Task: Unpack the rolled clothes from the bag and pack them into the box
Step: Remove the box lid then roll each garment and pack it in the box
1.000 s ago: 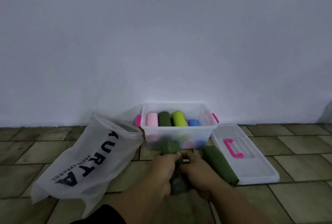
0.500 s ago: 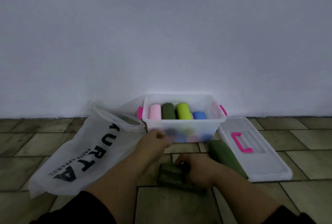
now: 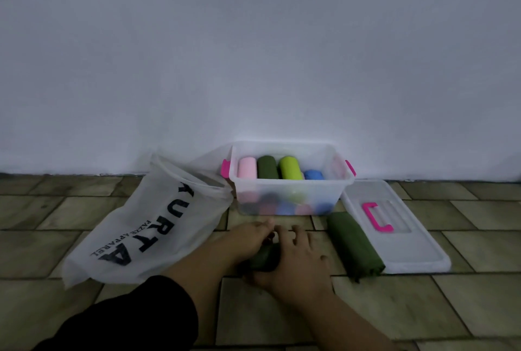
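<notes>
Dark green cloth roll (image 3: pixel 265 259) lies on the tiled floor (image 3: pixel 282 322), near the clear box (image 3: pixel 290 195), with the left hand (image 3: pixel 248 238) and right hand (image 3: pixel 296 263) both closed around it. Another green roll (image 3: pixel 353 246) lies to the right against the lid (image 3: pixel 408 238). The white bag (image 3: pixel 146 226) lies left.

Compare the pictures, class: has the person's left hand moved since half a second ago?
Yes. The left hand has drawn back from the front wall of the box, toward the person, and joined the right hand on the dark green roll.
</notes>
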The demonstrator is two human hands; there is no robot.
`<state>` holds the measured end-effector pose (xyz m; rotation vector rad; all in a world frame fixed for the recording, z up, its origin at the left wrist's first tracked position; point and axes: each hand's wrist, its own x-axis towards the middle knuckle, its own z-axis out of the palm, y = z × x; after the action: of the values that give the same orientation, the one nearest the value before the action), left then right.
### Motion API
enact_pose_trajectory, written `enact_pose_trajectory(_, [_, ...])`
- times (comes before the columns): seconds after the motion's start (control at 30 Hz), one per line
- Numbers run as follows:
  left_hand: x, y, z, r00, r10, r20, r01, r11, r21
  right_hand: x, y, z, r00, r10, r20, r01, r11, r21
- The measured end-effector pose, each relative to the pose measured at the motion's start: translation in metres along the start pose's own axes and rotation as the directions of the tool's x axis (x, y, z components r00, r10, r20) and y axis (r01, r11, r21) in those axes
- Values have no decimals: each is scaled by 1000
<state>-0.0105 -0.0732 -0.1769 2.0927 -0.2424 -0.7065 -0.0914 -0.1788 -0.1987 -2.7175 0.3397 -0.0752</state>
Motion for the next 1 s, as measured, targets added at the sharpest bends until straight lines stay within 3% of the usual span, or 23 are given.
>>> enact_pose_trajectory(0.2, [-6, -6, 0, 996, 1, -85, 12, 988, 154, 5, -10, 7, 1000, 27, -1, -27, 998, -61])
enact_pose_trajectory(0.5, [-10, -16, 12, 985, 170, -15, -148, 895, 420, -18, 0, 9, 1000, -5, -20, 3, 994, -112])
enact_pose_trajectory(0.7, [-11, -25, 14, 953, 301, 37, -275, 806, 524, -16, 20, -10, 976, -118, 182, 127, 991, -39])
enact_pose_trajectory(0.87, [-10, -27, 8, 952, 269, 143, -298, 722, 625, 0, 31, -37, 923, -174, 342, 179, 984, 18])
enact_pose_trajectory(1.0, [-5, -25, 6, 945, 302, 124, -313, 726, 612, 19, 28, -48, 888, -177, 424, 170, 984, 55])
